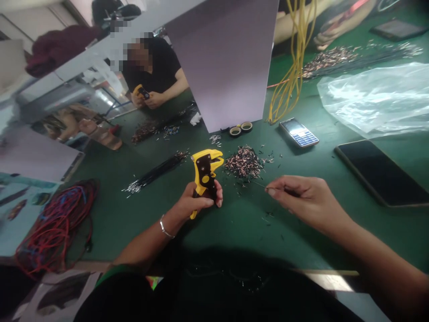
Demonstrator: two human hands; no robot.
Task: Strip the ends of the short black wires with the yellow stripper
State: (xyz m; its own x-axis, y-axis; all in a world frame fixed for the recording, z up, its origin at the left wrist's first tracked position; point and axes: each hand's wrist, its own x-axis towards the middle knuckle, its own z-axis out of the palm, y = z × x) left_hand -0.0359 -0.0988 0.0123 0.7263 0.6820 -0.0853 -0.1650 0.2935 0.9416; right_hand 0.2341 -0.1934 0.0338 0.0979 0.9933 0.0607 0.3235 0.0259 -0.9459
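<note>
My left grip [197, 201] is clenched on the yellow stripper [205, 174], jaws up; my right grip [301, 197] pinches a thin black wire [259, 184], pointing lengthwise leftward at those jaws, just short of them.

The left hand [197, 201] grips a yellow wire stripper [205, 172] upright over the green table [134, 214]. At three o'clock from it, the right hand [301, 197] pinches a thin wire [258, 184]. A pile of wire scraps [244, 162] lies at twelve o'clock.
</note>
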